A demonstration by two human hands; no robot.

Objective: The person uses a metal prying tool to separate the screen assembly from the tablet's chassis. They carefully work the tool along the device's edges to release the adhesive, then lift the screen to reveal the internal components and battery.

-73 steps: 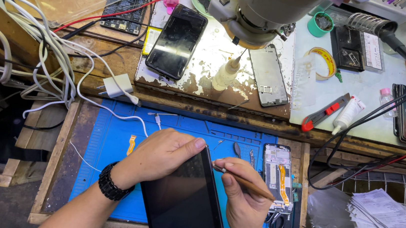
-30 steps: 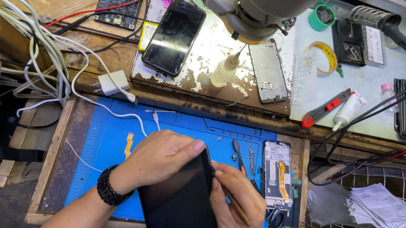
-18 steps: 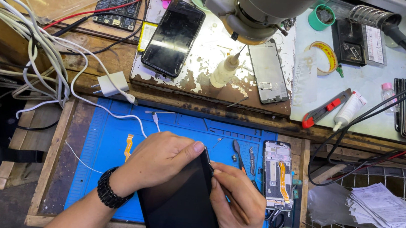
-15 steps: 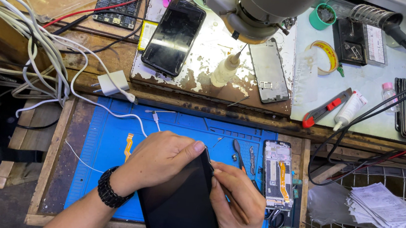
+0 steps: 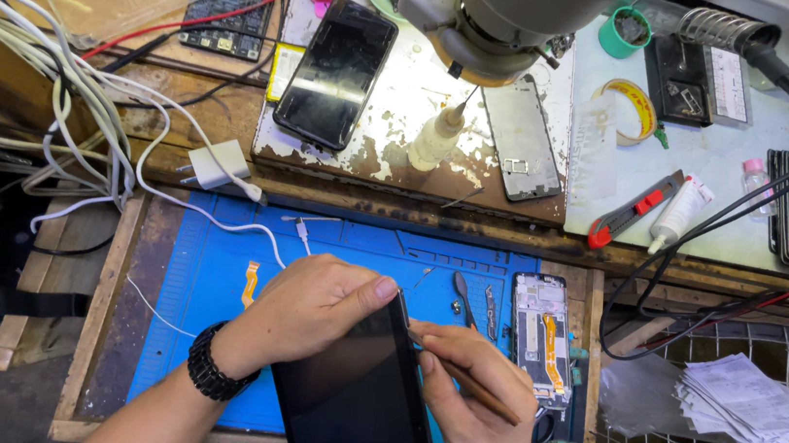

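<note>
— What sort of place is this?
— A phone repair workshop. There's a blue repair mat (image 5: 213,271) at lower centre and a microscope head (image 5: 524,10) at the top.
— Anything else?
— An opened phone frame (image 5: 538,344) at centre right, a soldering iron (image 5: 755,45) at upper right, and tangled white cables (image 5: 63,118) at left.

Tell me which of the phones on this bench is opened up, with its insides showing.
The phone frame on the blue mat, right of the right hand: its orange flex cable shows. The phone on the upper shelf shows only dark glass.

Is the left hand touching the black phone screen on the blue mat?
Touching. The head view shows the left hand gripping the top edge of the black phone screen.
</note>
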